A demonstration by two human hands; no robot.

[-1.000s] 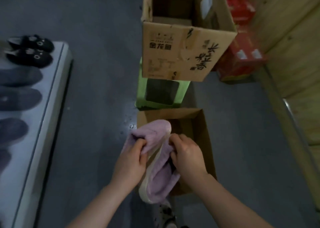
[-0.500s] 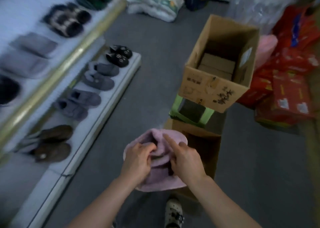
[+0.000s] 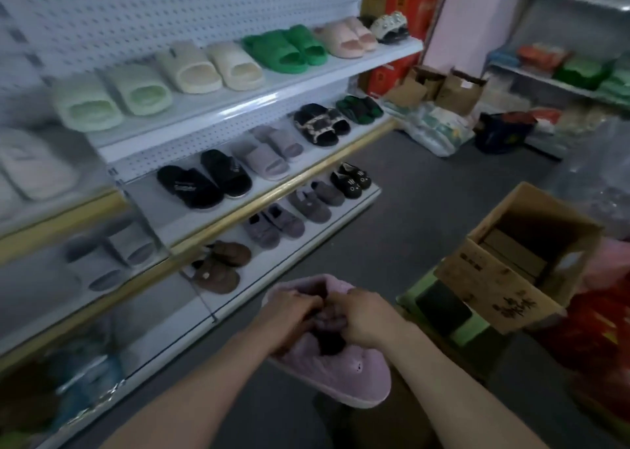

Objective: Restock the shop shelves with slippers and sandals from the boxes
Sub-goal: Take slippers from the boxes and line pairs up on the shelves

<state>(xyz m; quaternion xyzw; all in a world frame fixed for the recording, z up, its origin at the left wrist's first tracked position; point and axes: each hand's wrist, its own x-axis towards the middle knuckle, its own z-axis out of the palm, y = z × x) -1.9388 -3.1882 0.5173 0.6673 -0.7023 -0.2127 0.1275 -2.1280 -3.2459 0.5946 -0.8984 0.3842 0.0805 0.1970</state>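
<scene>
A person's left hand (image 3: 289, 315) and right hand (image 3: 366, 315) grip a lilac-pink plush slipper (image 3: 354, 370) in the air above the grey floor, in front of a white metal shelving unit (image 3: 238, 89) with a perforated back panel. Both hands curl their fingers into the slipper's fleecy collar, knuckles nearly touching. The fingertips are lost in its dark opening. The slipper shows a rounded, deep-pile upper and a pale, smooth sole edge; whether one slipper or a stacked pair is held cannot be told.

The top shelf carries chunky moulded cream foam slides (image 3: 211, 65) beside ridged bright green foam slides (image 3: 286, 48). Open-toed black fuzzy slippers (image 3: 204, 182) sit on the middle shelf. Closed grey plush slippers (image 3: 272, 227) and rounded brown plush slippers (image 3: 218, 268) line the bottom one.

To the right, an open brown corrugated cardboard box (image 3: 491, 288), marked with black handwriting, rests on a light green plastic stool (image 3: 472, 327). Flat cartons lie inside it, partly hidden by its walls.

The shelving's left end is smeared by blur, and the goods at its lowest corner cannot be made out. Glossy red packages (image 3: 600, 326) are cut off at the right edge.
</scene>
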